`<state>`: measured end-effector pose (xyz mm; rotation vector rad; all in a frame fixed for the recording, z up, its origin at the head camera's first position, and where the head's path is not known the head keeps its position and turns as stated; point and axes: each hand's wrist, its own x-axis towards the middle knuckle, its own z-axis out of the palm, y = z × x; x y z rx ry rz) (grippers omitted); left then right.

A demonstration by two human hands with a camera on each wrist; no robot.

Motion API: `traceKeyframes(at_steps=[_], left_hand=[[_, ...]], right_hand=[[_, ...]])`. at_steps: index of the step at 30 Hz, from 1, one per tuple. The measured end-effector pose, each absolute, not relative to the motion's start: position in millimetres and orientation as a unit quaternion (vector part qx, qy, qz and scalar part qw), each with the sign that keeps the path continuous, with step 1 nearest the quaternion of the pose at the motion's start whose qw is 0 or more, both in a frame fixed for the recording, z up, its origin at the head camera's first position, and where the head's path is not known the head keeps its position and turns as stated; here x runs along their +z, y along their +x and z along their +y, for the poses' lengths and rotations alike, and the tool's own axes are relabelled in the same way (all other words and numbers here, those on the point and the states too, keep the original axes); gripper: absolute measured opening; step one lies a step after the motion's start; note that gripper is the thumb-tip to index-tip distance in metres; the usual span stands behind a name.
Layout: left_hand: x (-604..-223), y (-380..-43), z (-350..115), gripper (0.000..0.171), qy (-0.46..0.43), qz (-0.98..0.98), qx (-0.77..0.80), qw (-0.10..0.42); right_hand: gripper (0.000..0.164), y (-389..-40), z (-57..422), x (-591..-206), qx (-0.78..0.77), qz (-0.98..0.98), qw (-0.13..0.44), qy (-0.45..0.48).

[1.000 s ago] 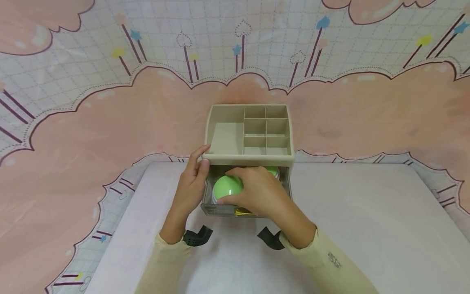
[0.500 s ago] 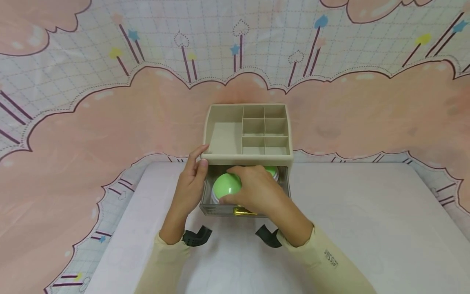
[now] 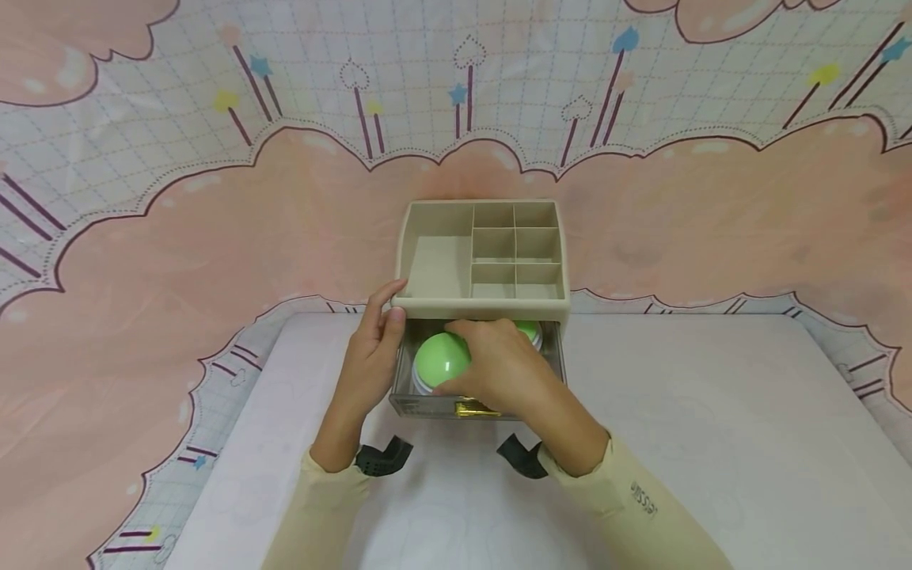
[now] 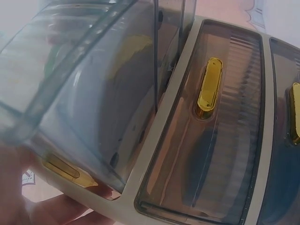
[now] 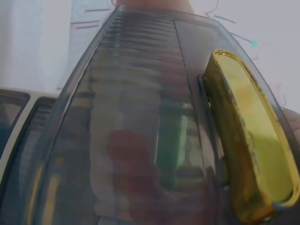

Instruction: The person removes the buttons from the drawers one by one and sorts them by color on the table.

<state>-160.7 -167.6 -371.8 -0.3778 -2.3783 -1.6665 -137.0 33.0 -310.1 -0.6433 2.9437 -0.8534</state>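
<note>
A beige desk organizer (image 3: 480, 307) stands at the table's far edge, its clear top drawer (image 3: 420, 408) pulled out. Inside the drawer, at the left, sits a round jar with a green domed lid (image 3: 440, 360) and a white base. My right hand (image 3: 502, 368) holds this jar, thumb at the front and fingers behind. A second green-lidded jar (image 3: 529, 328) shows partly behind the hand. My left hand (image 3: 366, 356) grips the organizer's left front corner, and in the left wrist view its fingers (image 4: 61, 208) reach round the side. The right wrist view has the drawer front and its gold handle (image 5: 253, 126).
Open compartments (image 3: 493, 245) fill the organizer's top. Lower drawers with gold handles (image 4: 211, 86) show in the left wrist view. The white table (image 3: 712, 412) spreads to both sides, and a patterned cloth (image 3: 684, 214) hangs behind. Black wrist mounts (image 3: 385, 457) stick out from both sleeves.
Almost nothing differs: the right hand stays on the jar with only a slight shift of its fingers, and the left hand keeps its place on the organizer.
</note>
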Motion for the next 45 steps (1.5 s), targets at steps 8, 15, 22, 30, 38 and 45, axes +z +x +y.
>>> traceKeyframes(at_steps=[8,15,22,30,38,45], left_hand=[[-371,-160,-168,0.040,-0.127,-0.807,-0.566,0.106],[-371,-161,-167,0.041,-0.130,-0.804,-0.571,0.104],[-373,-162,-167,0.041,-0.129,-0.812,-0.559,0.106],[-373,-161,-167,0.041,-0.124,-0.815,-0.556,0.110],[-371,-160,-166,0.041,-0.119,-0.820,-0.549,0.110],[-370,-161,-166,0.041,-0.117,-0.826,-0.540,0.116]], right_hand=[[0.063,-133,33,-308,-0.250,0.949,-0.016,-0.190],[0.061,-133,39,-307,-0.273,0.943,-0.046,-0.184],[0.068,-129,45,-303,-0.302,0.934,-0.053,-0.182],[0.069,-119,49,-291,-0.294,0.930,-0.116,-0.190],[0.073,-105,65,-277,-0.290,0.922,-0.167,-0.195],[0.069,-94,98,-267,-0.298,0.921,-0.171,-0.183]])
